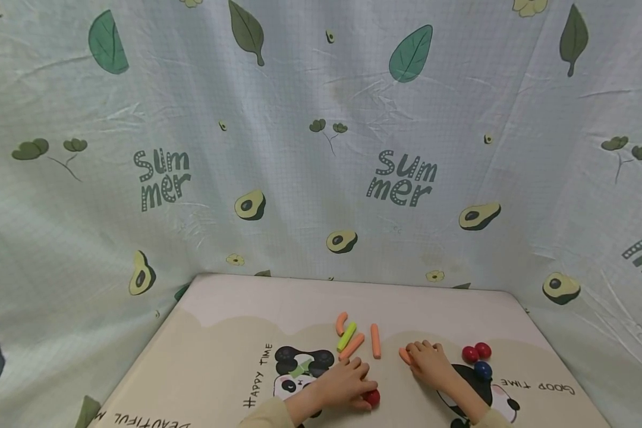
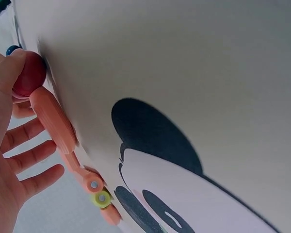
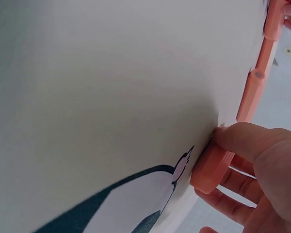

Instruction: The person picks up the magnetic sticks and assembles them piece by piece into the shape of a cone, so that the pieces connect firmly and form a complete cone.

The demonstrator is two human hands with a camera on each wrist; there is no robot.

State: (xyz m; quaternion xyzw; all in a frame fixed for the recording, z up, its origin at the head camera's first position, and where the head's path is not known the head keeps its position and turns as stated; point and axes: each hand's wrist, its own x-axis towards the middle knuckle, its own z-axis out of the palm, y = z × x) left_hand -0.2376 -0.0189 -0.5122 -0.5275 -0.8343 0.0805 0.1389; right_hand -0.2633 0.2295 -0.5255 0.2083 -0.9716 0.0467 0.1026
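Note:
My left hand point(image 1: 345, 383) pinches a red ball point(image 1: 372, 397) between thumb and finger, low over the printed panda on the table. In the left wrist view the thumb lies over the red ball point(image 2: 31, 75), while the other fingers are spread beside an orange stick point(image 2: 53, 119). To the right, my right hand point(image 1: 430, 362) grips a short orange piece point(image 1: 405, 355) close to the tabletop. In the right wrist view the thumb presses the near side of this ridged orange piece point(image 3: 213, 165), with fingers behind it.
Between and beyond the hands lie a straight orange stick point(image 1: 375, 341), a slanted orange stick point(image 1: 352, 347), a yellow-green stick point(image 1: 346, 337) and a curved orange piece point(image 1: 341, 324). Two red balls point(image 1: 477, 352) and a blue ball point(image 1: 482, 370) sit right of my right hand. A printed curtain point(image 1: 299, 178) hangs behind the table point(image 1: 219, 315).

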